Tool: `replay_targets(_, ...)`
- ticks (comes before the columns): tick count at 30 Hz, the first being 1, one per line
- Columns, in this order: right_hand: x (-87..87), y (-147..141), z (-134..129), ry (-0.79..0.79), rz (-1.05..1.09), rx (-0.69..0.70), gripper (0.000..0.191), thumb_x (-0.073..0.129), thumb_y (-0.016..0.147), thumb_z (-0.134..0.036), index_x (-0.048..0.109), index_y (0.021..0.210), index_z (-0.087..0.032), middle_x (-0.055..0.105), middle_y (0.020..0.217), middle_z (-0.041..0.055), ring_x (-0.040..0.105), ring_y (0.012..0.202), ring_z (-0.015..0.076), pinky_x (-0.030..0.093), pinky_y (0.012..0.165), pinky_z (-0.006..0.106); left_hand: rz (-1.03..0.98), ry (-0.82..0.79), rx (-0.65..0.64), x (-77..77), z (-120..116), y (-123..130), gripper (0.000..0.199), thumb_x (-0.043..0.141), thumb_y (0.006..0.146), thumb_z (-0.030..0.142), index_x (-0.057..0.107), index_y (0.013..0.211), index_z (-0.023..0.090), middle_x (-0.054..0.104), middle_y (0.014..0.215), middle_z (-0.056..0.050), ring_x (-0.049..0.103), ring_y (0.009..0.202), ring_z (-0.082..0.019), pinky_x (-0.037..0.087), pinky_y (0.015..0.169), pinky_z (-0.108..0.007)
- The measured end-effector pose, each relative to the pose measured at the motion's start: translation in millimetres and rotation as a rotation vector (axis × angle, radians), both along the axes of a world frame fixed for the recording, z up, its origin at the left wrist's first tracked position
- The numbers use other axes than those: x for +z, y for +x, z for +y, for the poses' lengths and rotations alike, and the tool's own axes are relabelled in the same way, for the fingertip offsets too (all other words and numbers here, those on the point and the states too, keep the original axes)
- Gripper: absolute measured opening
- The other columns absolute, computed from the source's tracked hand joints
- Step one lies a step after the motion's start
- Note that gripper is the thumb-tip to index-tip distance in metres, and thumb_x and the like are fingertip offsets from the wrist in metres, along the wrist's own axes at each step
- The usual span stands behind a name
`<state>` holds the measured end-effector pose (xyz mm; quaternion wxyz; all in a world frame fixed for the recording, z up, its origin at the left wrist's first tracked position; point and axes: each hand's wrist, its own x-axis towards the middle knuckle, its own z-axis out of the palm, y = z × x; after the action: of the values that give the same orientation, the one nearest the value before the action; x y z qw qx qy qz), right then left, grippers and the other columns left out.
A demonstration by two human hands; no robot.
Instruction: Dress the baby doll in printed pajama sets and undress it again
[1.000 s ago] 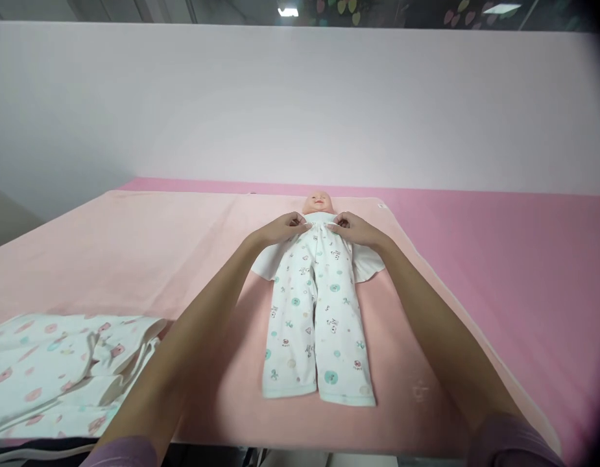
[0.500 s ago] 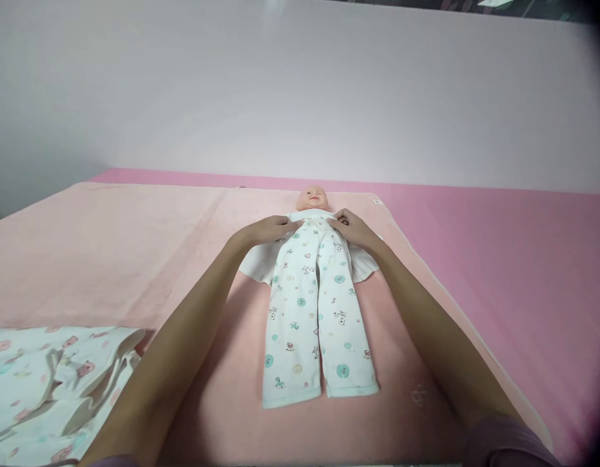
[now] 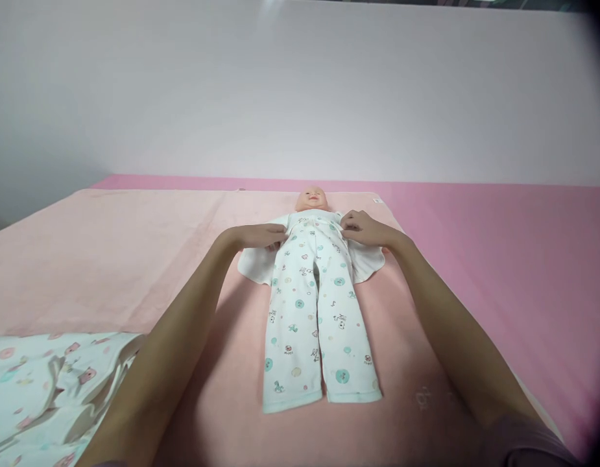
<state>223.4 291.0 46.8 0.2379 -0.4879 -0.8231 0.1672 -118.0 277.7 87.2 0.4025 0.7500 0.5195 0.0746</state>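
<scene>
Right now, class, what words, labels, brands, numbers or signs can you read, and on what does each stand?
No text reads clearly.
Printed baby pants: tiny lettering-like marks, too small to read.
Pale pink mat: faint mark right of the pants, illegible.
White tag, mat's far corner: too small.
</scene>
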Motion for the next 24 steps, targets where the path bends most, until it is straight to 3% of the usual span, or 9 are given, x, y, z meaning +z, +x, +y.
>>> replay_targets(3,-0.8,5,1,-0.119,-0.121,0.121,0.015,0.067,0.091,-0.039,0.076,0.087,-0.027,0.066,0.126,0.0085,0.055,0.121,0.0331,0.051,0.100,0.053,-0.018,-0.065,-0.144,1.9,-2,-3,0.028,0.077,0.071,0.044,0.077,0.095,0.030,0.079,0.103,-0.005,0.070,0.099,-0.029,0.053,0.082,-0.035)
replay_targets(6,-2.4,5,2,-0.075,-0.195,0.141,0.015,0.076,0.086,-0.042,0.077,0.087,-0.028,0.064,0.130,0.0097,0.054,0.124,0.0367,0.051,0.103,0.058,-0.014,-0.062,-0.253,-4.2,2,-7,0.037,0.078,0.068,0.037,0.079,0.104,0.032,0.080,0.111,-0.005,0.070,0.110,-0.031,0.054,0.091,-0.037)
replay_targets(9,-6.0,3,3,-0.030,-0.248,0.158,0.017,0.085,0.075,-0.034,0.076,0.089,-0.028,0.064,0.130,0.0098,0.055,0.118,0.0363,0.052,0.100,0.056,0.011,-0.059,-0.328,-13.4,10,-12,0.038,0.073,0.073,0.035,0.079,0.111,0.033,0.079,0.125,-0.006,0.068,0.122,-0.032,0.053,0.101,-0.040)
replay_targets(11,-9.8,0,4,-0.005,-0.270,0.139,0.024,0.086,0.069,-0.027,0.076,0.091,-0.027,0.063,0.129,0.0100,0.055,0.114,0.0353,0.052,0.099,0.055,0.042,-0.042,-0.335,-17.9,13,-14,0.038,0.070,0.077,0.036,0.079,0.114,0.033,0.077,0.131,-0.005,0.067,0.126,-0.033,0.052,0.105,-0.041)
replay_targets(14,-16.8,-2,7,0.035,-0.250,0.104,0.020,0.082,0.073,-0.029,0.076,0.093,-0.025,0.064,0.126,0.0110,0.054,0.112,0.0352,0.049,0.101,0.056,0.091,0.012,-0.330,-19.6,13,-12,0.043,0.068,0.079,0.036,0.078,0.120,0.033,0.077,0.131,-0.005,0.068,0.124,-0.033,0.052,0.104,-0.041)
replay_targets(21,-24.1,11,13,-0.016,-0.025,0.172,0.020,0.070,0.081,-0.030,0.079,0.098,-0.026,0.067,0.125,0.0080,0.056,0.123,0.0345,0.049,0.108,0.051,0.088,0.175,-0.338,-9.4,2,-3,0.048,0.054,0.090,0.040,0.072,0.132,0.029,0.077,0.129,-0.004,0.068,0.121,-0.030,0.054,0.101,-0.040)
replay_targets(24,-23.4,15,14,-0.054,0.024,0.182,0.020,0.068,0.081,-0.029,0.078,0.098,-0.026,0.070,0.120,0.0068,0.059,0.121,0.0335,0.050,0.106,0.049,0.085,0.247,-0.315,-7.1,0,-4,0.043,0.053,0.091,0.040,0.071,0.128,0.027,0.078,0.121,-0.005,0.068,0.114,-0.029,0.055,0.098,-0.041)
